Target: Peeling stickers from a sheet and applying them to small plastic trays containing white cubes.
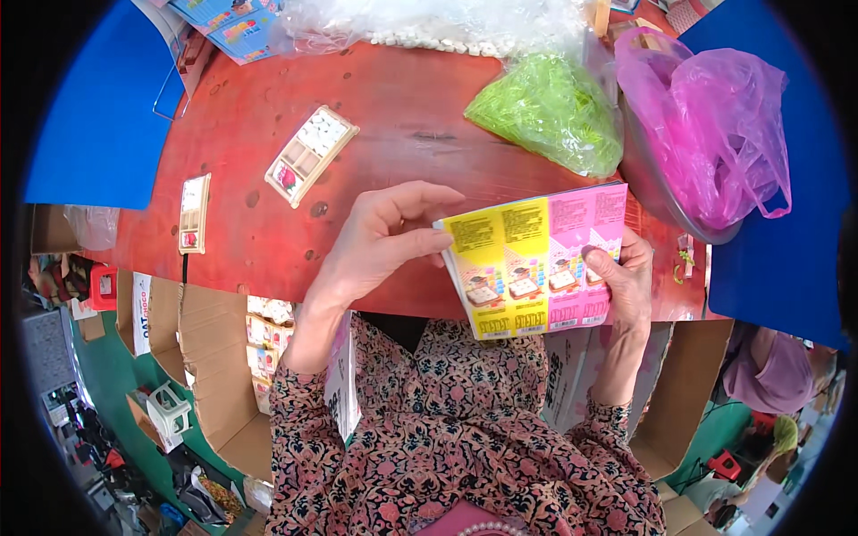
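Note:
A stack of printed card sheets, with yellow panels on the left and pink ones on the right, tilts above the table's near edge. My right hand grips its right side, thumb on the front and fingers behind. At the upper left corner of the stack is my left hand, fingers stretched out and thumb tip by the corner, with a gap between them. Farther left on the table lie two small cream compartment trays: one tray with a white dotted panel and a red picture, and a similar tray near the left edge.
On the red table, a clear bag of green pieces lies behind the stack. Beside it a pink plastic bag hangs over a grey basin. A big bag of white pieces lies at the back. Open cardboard boxes flank me.

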`<state>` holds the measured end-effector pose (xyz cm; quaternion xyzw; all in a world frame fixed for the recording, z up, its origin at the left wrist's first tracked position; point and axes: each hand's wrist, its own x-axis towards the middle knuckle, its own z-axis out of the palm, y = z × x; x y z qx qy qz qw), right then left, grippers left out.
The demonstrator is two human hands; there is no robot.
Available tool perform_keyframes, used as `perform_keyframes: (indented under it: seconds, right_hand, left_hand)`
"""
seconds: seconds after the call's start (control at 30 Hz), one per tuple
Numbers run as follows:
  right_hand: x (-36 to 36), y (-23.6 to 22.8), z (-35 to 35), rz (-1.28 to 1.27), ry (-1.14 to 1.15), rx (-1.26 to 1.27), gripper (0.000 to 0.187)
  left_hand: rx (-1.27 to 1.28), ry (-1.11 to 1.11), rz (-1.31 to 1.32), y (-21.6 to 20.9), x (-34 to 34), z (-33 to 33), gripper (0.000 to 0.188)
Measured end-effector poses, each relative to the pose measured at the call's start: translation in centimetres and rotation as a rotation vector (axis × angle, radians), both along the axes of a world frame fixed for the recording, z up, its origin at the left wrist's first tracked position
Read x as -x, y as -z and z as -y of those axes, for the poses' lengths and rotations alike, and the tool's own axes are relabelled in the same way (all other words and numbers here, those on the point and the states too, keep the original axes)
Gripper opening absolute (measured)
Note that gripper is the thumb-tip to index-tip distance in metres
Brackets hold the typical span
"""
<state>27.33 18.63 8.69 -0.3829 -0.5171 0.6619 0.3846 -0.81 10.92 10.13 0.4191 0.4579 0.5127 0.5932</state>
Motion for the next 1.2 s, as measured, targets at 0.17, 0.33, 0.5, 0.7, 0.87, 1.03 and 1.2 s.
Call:
perform_keyframes:
  seconds: [0.17,0.33,0.5,0.7,0.87,1.03,1.2]
  right_hand:
    - [-0.9,0.8,-0.5,0.15,0.029,-0.073,0.03]
    - [-0.4,1.2,-0.1,0.145,0.067,-0.096,0.037]
    - [-0.2,1.2,0.1,0.189,0.089,-0.135,0.039]
    - [-0.2,0.7,0.2,0.116,0.09,-0.068,0.038]
    - [0.0,0.6,0.1,0.096,0.11,-0.013,0.034]
    - [0.6,0.7,-0.1,0.025,0.12,0.036,0.031]
    - [0.6,0.8,-0.6,0.043,-0.014,0.065,0.035]
  left_hand:
    - [-0.096,-0.022,-0.024,0.8,-2.1,-0.8,0.027]
    - [-0.157,-0.128,-0.184,0.6,-3.5,-1.0,0.028]
    - [-0.228,-0.188,-0.213,0.7,-4.3,-1.1,0.031]
    - [-0.137,-0.226,0.054,1.7,-4.0,-1.6,0.034]
    - [-0.049,-0.277,0.131,3.3,-3.4,-2.9,0.034]
    - [0.029,-0.238,0.095,4.1,-3.1,-3.6,0.034]
    - [0.054,-0.114,-0.054,4.2,-1.9,-3.8,0.019]
